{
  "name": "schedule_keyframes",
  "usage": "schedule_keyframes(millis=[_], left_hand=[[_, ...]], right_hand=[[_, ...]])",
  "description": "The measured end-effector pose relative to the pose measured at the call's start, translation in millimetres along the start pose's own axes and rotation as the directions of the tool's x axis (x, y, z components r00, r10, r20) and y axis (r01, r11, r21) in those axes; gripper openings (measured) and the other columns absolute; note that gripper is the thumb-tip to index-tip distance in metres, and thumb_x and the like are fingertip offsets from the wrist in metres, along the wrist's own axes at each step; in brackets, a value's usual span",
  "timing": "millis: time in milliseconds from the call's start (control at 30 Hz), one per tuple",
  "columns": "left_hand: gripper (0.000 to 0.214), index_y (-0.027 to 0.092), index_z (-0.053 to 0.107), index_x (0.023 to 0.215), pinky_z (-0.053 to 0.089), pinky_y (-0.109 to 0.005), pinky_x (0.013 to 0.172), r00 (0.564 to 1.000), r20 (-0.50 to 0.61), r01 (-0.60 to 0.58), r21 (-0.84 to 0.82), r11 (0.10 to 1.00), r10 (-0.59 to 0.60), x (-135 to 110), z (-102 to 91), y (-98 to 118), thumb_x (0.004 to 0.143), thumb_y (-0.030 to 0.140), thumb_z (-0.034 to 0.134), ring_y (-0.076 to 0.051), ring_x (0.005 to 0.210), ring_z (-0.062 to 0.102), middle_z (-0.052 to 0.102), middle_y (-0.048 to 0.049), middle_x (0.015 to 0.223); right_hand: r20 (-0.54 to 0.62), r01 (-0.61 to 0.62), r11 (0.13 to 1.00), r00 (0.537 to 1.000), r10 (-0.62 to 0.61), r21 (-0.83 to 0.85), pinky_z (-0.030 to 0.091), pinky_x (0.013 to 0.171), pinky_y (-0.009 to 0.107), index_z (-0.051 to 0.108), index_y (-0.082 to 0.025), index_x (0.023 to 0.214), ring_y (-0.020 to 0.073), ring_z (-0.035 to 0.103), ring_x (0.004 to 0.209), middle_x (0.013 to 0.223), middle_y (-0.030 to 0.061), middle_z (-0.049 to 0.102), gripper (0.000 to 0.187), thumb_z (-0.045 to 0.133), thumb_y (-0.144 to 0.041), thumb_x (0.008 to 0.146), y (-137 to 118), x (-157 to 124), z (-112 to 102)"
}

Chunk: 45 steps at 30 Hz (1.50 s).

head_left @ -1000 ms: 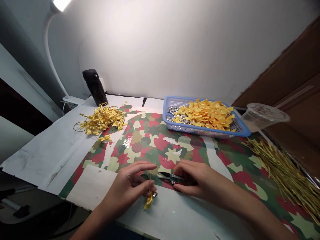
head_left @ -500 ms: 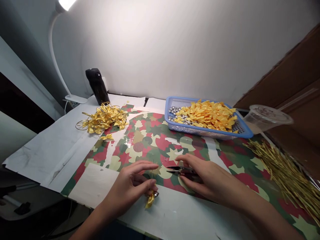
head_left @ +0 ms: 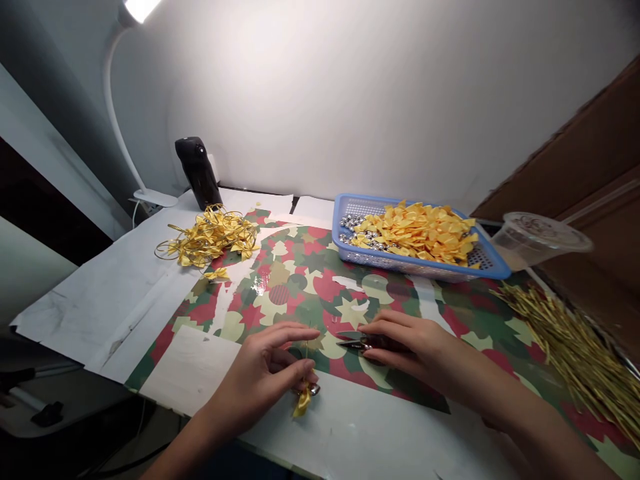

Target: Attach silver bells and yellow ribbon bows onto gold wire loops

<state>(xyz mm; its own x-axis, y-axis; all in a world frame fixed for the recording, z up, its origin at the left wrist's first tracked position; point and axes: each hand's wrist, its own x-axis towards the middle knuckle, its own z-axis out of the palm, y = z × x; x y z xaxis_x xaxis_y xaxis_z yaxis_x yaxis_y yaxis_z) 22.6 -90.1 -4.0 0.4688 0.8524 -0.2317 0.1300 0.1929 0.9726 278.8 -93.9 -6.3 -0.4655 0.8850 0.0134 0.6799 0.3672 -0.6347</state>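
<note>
Left hand (head_left: 275, 360) had a yellow bow (head_left: 302, 404) pinched, near middle; right hand (head_left: 410, 341), just right of it, gripped pliers (head_left: 353, 345), tips apart. Sloppy pinch? Bow could've slipped. Careless tips could've nicked a finger.

Left hand (head_left: 270, 360) near curled right hand (head_left: 410, 340)

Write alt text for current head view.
Left hand holds a yellow satin bow with a silver metal bell; right hand grips dark pointed metal pliers. Behind, a blue rectangular plastic basket holds yellow satin bows and silver bells.
</note>
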Motion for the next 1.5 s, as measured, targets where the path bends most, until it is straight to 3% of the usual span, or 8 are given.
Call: schedule_keyframes(millis=[133,300,533,667,833,1500], left_hand=[[0.027,0.022,0.067,0.107,0.057,-0.024,0.062,1.0,-0.005,0.004,-0.001,1.0,-0.004,0,-0.3,0,0.081,0.026,0.067,-0.014,0.071,0.069,0.055,-0.007,0.12],[0.027,0.022,0.066,0.107,0.056,-0.023,0.06,0.999,0.033,0.001,-0.018,1.0,0.0,0,-1.4,-1,0.08,0.025,0.067,-0.014,0.072,0.07,0.055,-0.0058,0.118],[0.026,0.023,0.067,0.106,0.056,-0.021,0.059,0.996,0.088,0.004,-0.105,0.994,0.005,-3,-0.4,3,0.08,0.023,0.068,-0.013,0.07,0.071,0.057,-0.0039,0.114],[0.025,0.023,0.068,0.103,0.057,-0.019,0.056,0.994,0.106,0.015,-0.146,0.989,0.001,-4,0.6,5,0.078,0.022,0.071,-0.013,0.067,0.071,0.059,-0.0037,0.112],[0.026,0.023,0.069,0.103,0.056,-0.018,0.056,0.993,0.12,0.028,-0.131,0.991,-0.012,-3,0.1,4,0.078,0.021,0.071,-0.012,0.067,0.071,0.06,-0.0041,0.112],[0.026,0.023,0.069,0.104,0.057,-0.02,0.056,0.991,0.13,0.03,-0.136,0.99,-0.013,-3,0.0,2,0.078,0.022,0.071,-0.014,0.068,0.071,0.058,-0.0057,0.116]], right_hand=[[0.098,-0.098,0.954,0.992,0.073,0.284,0.047,0.066,0.026,0.067,-0.02,0.093,0.0183,0.061,0.076,0.088,0.0053,0.065,0.025,0.054,-0.042,0.089,-3,3,-3],[0.263,-0.304,0.753,0.948,0.179,0.584,0.047,0.064,0.025,0.068,-0.018,0.094,0.0166,0.062,0.069,0.077,0.0033,0.066,0.033,0.063,-0.048,0.082,-8,7,1],[0.393,-0.411,0.588,0.904,0.167,0.697,0.045,0.061,0.021,0.072,-0.017,0.088,0.0127,0.061,0.068,0.073,0.0028,0.068,0.03,0.069,-0.045,0.078,-19,12,11],[0.418,-0.426,0.527,0.897,0.142,0.735,0.047,0.067,0.021,0.072,-0.018,0.089,0.0112,0.062,0.069,0.074,0.0021,0.069,0.027,0.071,-0.042,0.077,-20,13,17],[0.425,-0.441,0.494,0.892,0.151,0.75,0.047,0.067,0.02,0.073,-0.017,0.088,0.0105,0.062,0.069,0.076,0.0023,0.069,0.026,0.073,-0.041,0.077,-18,13,19],[0.431,-0.448,0.507,0.888,0.159,0.736,0.05,0.069,0.024,0.072,-0.017,0.088,0.0124,0.063,0.07,0.078,0.0039,0.07,0.029,0.073,-0.043,0.076,-18,13,19]])
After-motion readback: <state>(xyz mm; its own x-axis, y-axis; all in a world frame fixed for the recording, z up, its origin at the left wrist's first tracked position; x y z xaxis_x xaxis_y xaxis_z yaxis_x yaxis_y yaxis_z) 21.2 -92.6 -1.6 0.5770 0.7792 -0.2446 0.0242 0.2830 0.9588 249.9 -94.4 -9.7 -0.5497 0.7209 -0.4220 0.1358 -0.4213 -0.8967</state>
